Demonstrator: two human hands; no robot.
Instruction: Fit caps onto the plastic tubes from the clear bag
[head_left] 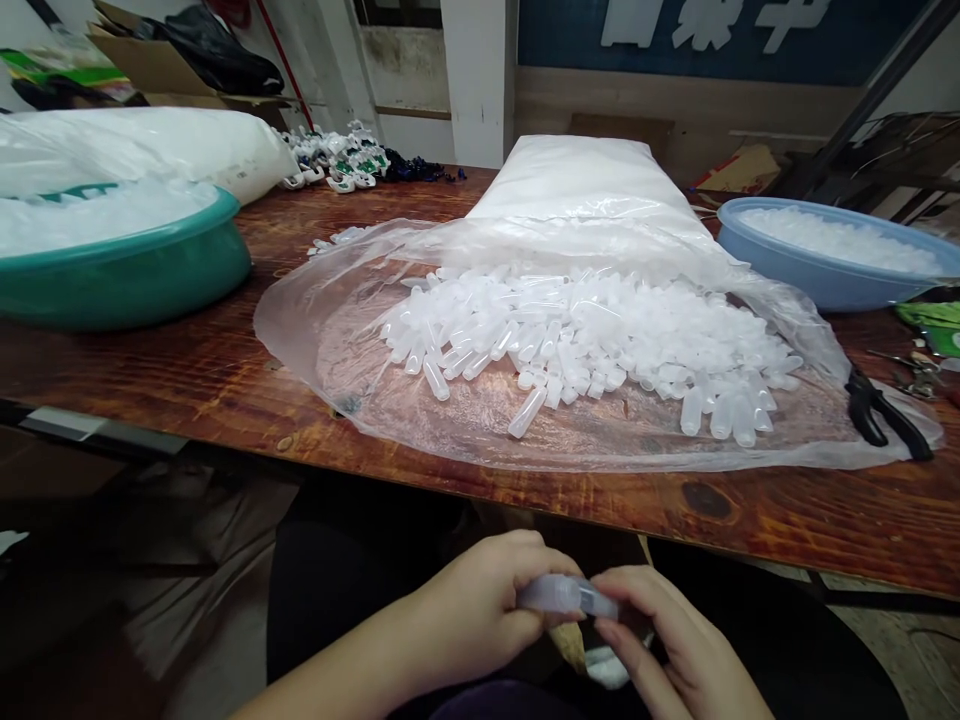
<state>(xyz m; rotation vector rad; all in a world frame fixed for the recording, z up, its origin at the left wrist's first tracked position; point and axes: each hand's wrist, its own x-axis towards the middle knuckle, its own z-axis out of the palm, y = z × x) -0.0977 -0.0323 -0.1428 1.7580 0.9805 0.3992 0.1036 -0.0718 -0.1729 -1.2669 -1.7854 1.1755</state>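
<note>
In front of my lap, below the table edge, my left hand [491, 600] is closed round a translucent white plastic tube [555, 593]. My right hand [667, 625] pinches the tube's clearer right end between thumb and fingertips. Whether that end is a separate piece, I cannot tell. Under the hands, a small white thing [607, 668] shows in part. Ahead on the table lies a heap of similar translucent plastic pieces [600, 330], spilling from the mouth of a clear plastic bag [450, 445].
A full white sack [585, 180] lies behind the heap. Basins of white pieces stand either side: green [135, 270] at left, blue [795, 275] at right. Black-handled pliers [885, 415] rest on the bag's right edge. The wooden table's front edge [480, 495] runs beyond my hands.
</note>
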